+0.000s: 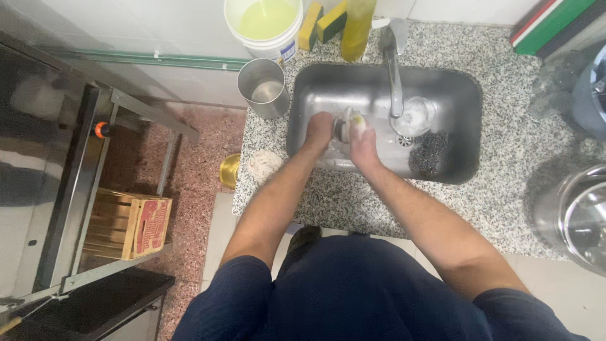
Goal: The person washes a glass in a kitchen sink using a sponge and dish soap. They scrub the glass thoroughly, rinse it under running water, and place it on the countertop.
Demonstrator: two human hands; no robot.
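Torso: dark blue shirt (353, 297) fills the bottom of the view, closest of all, with both bare forearms reaching from it toward the steel sink (464, 95).
Landmark: the sink, a rectangular steel basin set in a speckled granite counter (505, 196).
Left hand (319, 131): inside the sink at its left end, fingers curled around the left side of a small round metal-looking item (344, 124).
Right hand (364, 144): just right of the left hand, pressed against the same item, with a pale yellow-green sponge (358, 121) under its fingers.
Hands together: both close on the item, touching or nearly so; what the item is exactly cannot be told.
Tap (394, 69): rises from the sink's back rim and arches over the basin, just right of the hands.
Glass (416, 117): clear, lying in the sink under the tap.
Steel wool (428, 151): dark pad on the sink floor, right of the drain.
Metal cup (263, 88): stands on the counter just left of the sink.
White bucket (265, 25): behind the sink's left corner, holding yellow-green liquid.
Sponges (322, 24): yellow-and-green, standing behind the sink beside a yellow bottle (357, 25).
Cloth (264, 165): pale, bunched on the counter edge left of the sink.
Wooden crate (126, 224): on a low shelf well left of the sink.
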